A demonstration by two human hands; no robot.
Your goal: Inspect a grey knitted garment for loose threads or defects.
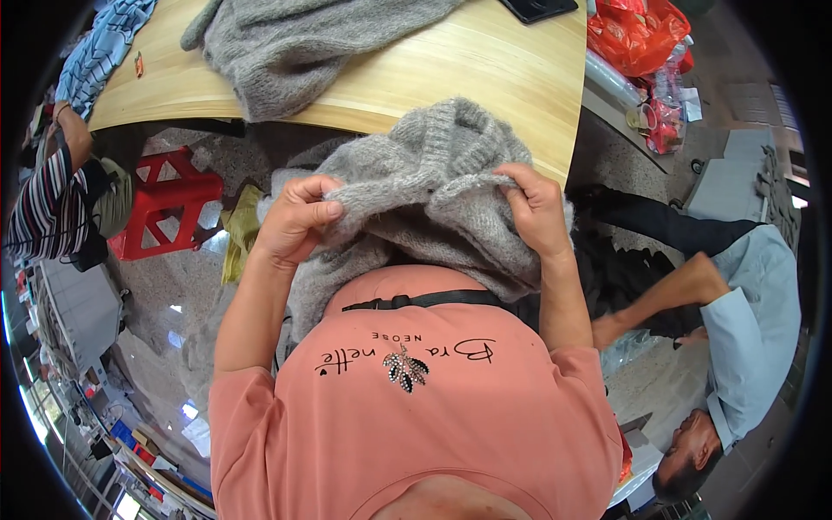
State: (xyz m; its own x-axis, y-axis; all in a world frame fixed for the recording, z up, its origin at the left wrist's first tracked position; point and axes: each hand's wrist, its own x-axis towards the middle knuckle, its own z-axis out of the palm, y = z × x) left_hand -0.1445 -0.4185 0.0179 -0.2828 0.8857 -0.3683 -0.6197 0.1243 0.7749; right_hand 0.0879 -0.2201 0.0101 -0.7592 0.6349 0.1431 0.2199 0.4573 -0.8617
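Note:
A grey knitted sweater point(390, 169) lies over my lap and against the near edge of the table, bunched up. My left hand point(299, 217) pinches its ribbed edge between thumb and fingers. On the other side, my right hand point(536, 206) grips the same edging, so the band stretches between both hands with a fold or overlap near the middle. Part of the knit hangs below my hands, in shadow. Another grey knitted garment point(295, 52) is spread on the table beyond.
The wooden table point(485, 78) holds a dark phone-like object point(539, 7) at its far edge. A red plastic stool point(169, 204) stands left, near a person in stripes point(52, 191). At right, a person in light blue point(754, 312) bends over dark cloth; red bags point(637, 35) sit behind.

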